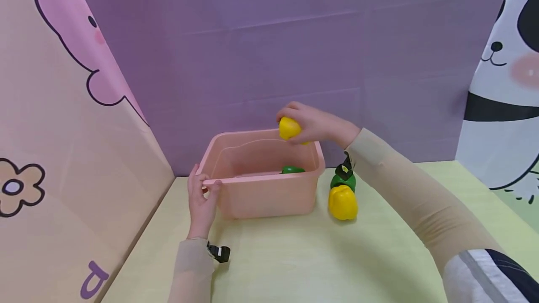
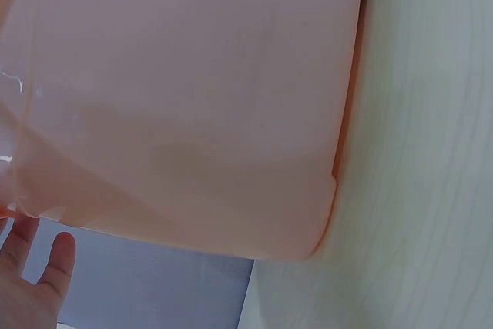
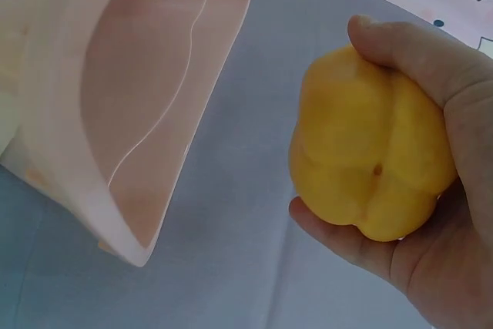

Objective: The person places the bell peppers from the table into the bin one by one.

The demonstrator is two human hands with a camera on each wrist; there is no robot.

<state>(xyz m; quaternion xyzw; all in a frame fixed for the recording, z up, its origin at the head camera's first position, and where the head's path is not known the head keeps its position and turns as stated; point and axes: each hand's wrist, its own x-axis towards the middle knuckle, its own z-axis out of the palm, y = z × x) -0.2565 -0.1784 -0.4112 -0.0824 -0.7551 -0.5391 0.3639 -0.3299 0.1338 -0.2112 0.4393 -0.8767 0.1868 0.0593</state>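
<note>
A yellow bell pepper (image 3: 370,144) is gripped in my right hand (image 1: 309,123), thumb on one side and fingers on the other. In the head view that hand is over the back right rim of a pink plastic bin (image 1: 267,198). My left hand (image 1: 201,205) holds the bin's rim at the front left corner, thumb on the near side; the left wrist view shows its fingers (image 2: 58,267) beside the bin's wall. Inside the bin, part of a green object (image 1: 292,169) shows above the front rim, the rest hidden.
Right of the bin on the pale wooden table (image 1: 269,265), another yellow bell pepper (image 1: 343,203) lies in front of a green object (image 1: 349,182), partly hidden by the right wrist's black strap. A purple cloth backdrop (image 1: 252,60) rises behind, with printed panels at both sides.
</note>
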